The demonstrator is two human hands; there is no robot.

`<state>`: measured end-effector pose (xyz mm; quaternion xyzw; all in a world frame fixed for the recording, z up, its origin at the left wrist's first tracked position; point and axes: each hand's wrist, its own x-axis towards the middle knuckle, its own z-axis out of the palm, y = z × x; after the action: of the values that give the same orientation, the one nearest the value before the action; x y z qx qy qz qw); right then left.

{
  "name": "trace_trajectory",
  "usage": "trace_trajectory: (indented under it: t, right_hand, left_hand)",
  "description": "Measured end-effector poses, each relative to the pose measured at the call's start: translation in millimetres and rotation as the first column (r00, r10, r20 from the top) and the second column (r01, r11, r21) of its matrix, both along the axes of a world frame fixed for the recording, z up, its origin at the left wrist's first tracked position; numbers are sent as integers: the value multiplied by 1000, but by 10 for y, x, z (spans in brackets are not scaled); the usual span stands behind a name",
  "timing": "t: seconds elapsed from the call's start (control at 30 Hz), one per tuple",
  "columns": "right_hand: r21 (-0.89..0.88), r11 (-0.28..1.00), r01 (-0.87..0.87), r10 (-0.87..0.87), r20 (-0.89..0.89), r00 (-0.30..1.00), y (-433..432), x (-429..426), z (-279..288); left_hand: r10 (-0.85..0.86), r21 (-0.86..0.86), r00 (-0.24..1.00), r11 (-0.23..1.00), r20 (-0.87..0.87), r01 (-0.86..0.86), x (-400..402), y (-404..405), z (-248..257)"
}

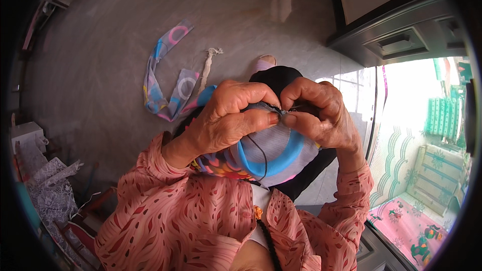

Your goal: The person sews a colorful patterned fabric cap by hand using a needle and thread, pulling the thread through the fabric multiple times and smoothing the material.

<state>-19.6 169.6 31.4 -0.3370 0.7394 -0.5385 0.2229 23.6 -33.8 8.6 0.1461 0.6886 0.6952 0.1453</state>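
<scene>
Grey cloth with blue and pink rings [276,156] lies over my lap, its upper edge raised between my hands. My left hand [241,114] pinches that edge between thumb and forefinger, beside some dark thread. Close against it, my right hand [320,111] has thumb and forefinger nearly together at the same spot; whether it grips the cloth or something thin, such as a needle, is too small to tell. A dark thread [263,154] curves down over the cloth. Beneath it shows a multicoloured patterned fabric [226,165].
A long strip of the ringed cloth [152,82] trails on the grey floor, near a frayed off-white cord [207,66]. White lace [56,195] hangs at the lower left. A dark panelled door [395,41] stands at upper right, beside a bright doorway with a pink mat [406,229].
</scene>
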Motion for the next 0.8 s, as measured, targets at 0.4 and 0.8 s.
trace_trajectory:
  t: [0.4, 0.8]
  right_hand:
    - [38, 989, 144, -20, -923, 383, -374, 74, -9]
    - [-301, 724, 620, -637, -638, 433, 709, 796, 131]
  left_hand:
    - [135, 252, 965, 948, 224, -192, 9, -40, -113]
    - [336, -285, 768, 787, -546, -547, -118, -346, -313]
